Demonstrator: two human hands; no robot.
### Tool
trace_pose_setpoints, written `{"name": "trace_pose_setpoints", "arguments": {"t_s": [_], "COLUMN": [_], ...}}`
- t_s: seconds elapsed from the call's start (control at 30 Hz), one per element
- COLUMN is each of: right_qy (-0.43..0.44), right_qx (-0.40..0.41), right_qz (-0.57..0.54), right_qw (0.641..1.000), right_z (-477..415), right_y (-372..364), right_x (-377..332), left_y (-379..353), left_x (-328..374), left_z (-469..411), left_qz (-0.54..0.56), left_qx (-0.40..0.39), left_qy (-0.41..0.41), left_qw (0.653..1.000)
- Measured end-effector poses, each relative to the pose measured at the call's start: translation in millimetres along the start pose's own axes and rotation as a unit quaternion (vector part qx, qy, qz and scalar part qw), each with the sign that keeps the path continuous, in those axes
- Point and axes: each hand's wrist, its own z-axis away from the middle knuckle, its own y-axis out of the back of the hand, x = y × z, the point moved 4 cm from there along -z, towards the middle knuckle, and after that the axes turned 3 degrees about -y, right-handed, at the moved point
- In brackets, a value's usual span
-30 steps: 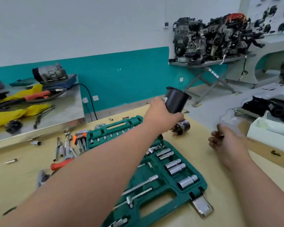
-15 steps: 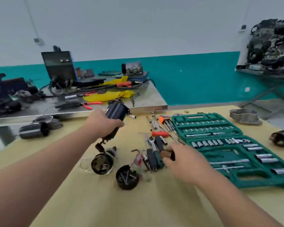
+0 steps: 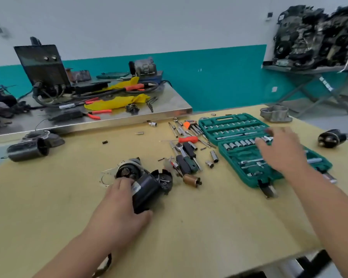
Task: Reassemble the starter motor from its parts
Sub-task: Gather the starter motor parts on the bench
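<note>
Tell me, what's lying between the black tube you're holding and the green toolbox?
The head view shows a small copper-coloured cylinder, a bunch of dark-handled tools and two loose sockets lying there.

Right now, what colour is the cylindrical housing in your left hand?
The housing is black, with a pale label; left hand grips it. Head view.

Head-worn view, down onto workbench
</note>
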Motion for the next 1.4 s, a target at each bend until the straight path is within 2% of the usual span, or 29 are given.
{"name": "trace_pose_setpoints", "arguments": {"t_s": [0.1,0.23,0.37,0.43,0.53,0.57,0.67,0.73,0.77,0.83,0.9,0.97,1.0,1.03,1.1,1.13,1.2,1.27,1.33,1.4], "right_qy": [-0.126,-0.225,-0.263,-0.256,-0.268,-0.278,-0.277,-0.283,-0.291,-0.260,-0.158,-0.067,-0.042,-0.035,-0.048,-0.043,-0.010,0.028,0.029,0.005], "right_qx": [0.041,0.059,0.018,-0.012,-0.022,-0.012,0.032,0.067,0.081,0.061,-0.020,-0.094,-0.097,-0.071,-0.010,-0.014,-0.076,-0.153,-0.192,-0.178], "right_qz": [0.023,0.030,0.012,0.028,0.049,0.036,-0.002,-0.076,-0.136,-0.277,-0.396,-0.398,-0.367,-0.321,-0.191,-0.123,0.008,0.099,0.095,0.082], "right_qw": [0.991,0.972,0.964,0.966,0.962,0.960,0.960,0.954,0.944,0.923,0.904,0.910,0.924,0.944,0.980,0.991,0.997,0.983,0.976,0.981], "right_z": [-33.3,-56.5,-80.8,-96.4,-118.3,-124.8,-143.0,-150.5,-153.3,-156.4,-157.7,-160.7,-164.7,-172.7,-195.0,-206.1,-230.2,-250.5,-268.2,-282.6], "right_y": [10.1,12.5,-1.3,-10.4,-17.0,-17.9,-21.5,-19.2,-16.2,-12.2,-9.8,-9.8,-11.6,-13.5,-24.7,-35.8,-68.1,-100.9,-124.0,-134.9], "right_x": [75.2,143.1,175.7,182.3,191.0,196.9,219.7,223.6,219.0,192.2,146.4,106.1,94.6,89.5,90.6,90.9,90.5,87.5,83.1,80.2], "left_y": [-8.9,-12.3,-7.7,-1.0,4.6,-0.1,-34.9,-64.2,-76.4,-98.7,-112.6,-118.5,-118.9,-117.3,-121.2,-123.4,-122.5,-112.9,-101.5,-90.6], "left_x": [5.8,10.6,17.3,30.7,77.0,97.9,166.9,205.2,220.0,245.3,267.8,278.1,275.9,268.2,243.1,231.2,215.5,209.8,207.6,202.4], "left_z": [-4.4,-15.0,-31.5,-38.6,-48.1,-54.4,-80.8,-101.2,-112.7,-136.1,-160.0,-186.8,-198.7,-208.1,-215.0,-213.8,-211.4,-207.4,-204.6,-201.0], "left_qz": [-0.023,-0.055,-0.119,-0.123,-0.014,0.024,0.124,0.232,0.317,0.493,0.649,0.767,0.793,0.793,0.746,0.740,0.780,0.828,0.848,0.852], "left_qx": [0.036,0.031,0.000,0.038,0.173,0.182,0.121,0.062,0.042,0.002,-0.062,-0.104,-0.111,-0.103,-0.079,-0.076,-0.091,-0.114,-0.125,-0.118], "left_qy": [-0.019,-0.048,-0.069,-0.098,-0.165,-0.170,-0.174,-0.127,-0.079,0.024,0.102,0.164,0.185,0.202,0.246,0.254,0.238,0.195,0.167,0.169], "left_qw": [0.999,0.997,0.990,0.987,0.971,0.968,0.969,0.962,0.944,0.870,0.752,0.612,0.569,0.566,0.614,0.617,0.571,0.514,0.487,0.481]}}
